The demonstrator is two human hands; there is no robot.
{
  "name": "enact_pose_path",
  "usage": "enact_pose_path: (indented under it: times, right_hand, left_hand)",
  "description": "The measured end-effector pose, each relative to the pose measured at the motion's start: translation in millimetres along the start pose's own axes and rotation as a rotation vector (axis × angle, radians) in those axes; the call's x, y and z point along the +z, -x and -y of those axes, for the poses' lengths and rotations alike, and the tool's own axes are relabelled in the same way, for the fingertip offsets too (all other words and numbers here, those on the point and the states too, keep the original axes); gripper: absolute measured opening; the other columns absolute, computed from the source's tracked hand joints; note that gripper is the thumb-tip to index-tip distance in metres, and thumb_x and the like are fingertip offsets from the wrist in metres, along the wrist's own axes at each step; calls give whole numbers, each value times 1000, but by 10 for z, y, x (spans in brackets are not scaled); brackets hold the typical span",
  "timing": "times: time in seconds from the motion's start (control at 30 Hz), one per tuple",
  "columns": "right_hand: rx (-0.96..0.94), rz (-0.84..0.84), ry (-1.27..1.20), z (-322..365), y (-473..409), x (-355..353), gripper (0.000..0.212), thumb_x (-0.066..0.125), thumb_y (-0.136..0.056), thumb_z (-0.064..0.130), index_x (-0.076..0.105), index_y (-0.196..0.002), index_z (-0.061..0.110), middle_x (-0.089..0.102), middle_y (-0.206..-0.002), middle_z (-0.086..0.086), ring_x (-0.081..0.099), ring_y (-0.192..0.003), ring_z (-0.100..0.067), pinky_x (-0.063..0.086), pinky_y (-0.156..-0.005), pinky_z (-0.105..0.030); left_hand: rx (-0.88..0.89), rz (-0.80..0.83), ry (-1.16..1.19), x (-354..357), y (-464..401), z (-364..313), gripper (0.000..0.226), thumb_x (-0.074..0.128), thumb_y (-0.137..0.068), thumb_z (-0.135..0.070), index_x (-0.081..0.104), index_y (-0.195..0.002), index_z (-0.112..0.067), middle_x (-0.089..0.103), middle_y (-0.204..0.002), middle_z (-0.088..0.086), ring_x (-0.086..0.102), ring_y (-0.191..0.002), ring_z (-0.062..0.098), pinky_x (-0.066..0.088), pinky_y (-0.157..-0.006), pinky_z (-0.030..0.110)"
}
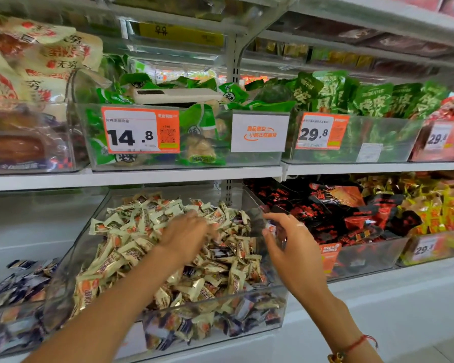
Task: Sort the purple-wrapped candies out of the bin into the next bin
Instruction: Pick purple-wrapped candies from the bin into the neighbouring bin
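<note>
My left hand (185,233) lies fingers-down in the cream candies of the clear bin (168,314), raking them aside so the purple-wrapped candies (222,251) beneath show (most sit low, near the front wall). My right hand (286,241) pinches one small candy (271,227) at the bin's right wall; its long axis is hidden. It belongs in the next bin (13,318), on my left.
</note>
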State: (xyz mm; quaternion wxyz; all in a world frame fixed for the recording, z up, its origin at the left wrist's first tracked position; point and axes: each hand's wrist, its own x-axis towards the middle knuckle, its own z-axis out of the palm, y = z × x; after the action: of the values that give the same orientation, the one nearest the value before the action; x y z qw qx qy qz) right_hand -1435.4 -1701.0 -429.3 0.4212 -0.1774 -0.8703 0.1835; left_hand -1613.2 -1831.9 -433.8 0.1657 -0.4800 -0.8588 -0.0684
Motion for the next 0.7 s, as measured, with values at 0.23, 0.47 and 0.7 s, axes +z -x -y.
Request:
enact_pose_path:
  times: [0.23,0.47,0.7]
  right_hand:
    - [-27,30,39,1,25,16,23,57,-96,26,64,-118,24,58,-93,9,41,-92,-12,36,-66,-25]
    - [-4,44,40,45,17,54,24,54,-97,29,63,-119,25,62,-103,8,41,-99,-12,38,-66,-25]
    - [-125,21,110,38,15,47,27,50,-99,15,60,-124,15,63,-100,0,52,-89,-20,40,-64,-27]
  left_hand:
    - [22,202,-4,-254,130,210,25,47,-96,-25,66,-106,-37,49,-129,-16,34,-127,8,20,-113,40]
    - [-36,160,53,-138,17,-100,24,61,-89,-39,65,-112,-34,56,-120,-10,41,-111,13,33,-106,35]
    - [-188,66,-70,40,-129,-235,22,66,-84,-42,71,-101,-28,61,-114,-6,43,-113,16,29,-102,34]
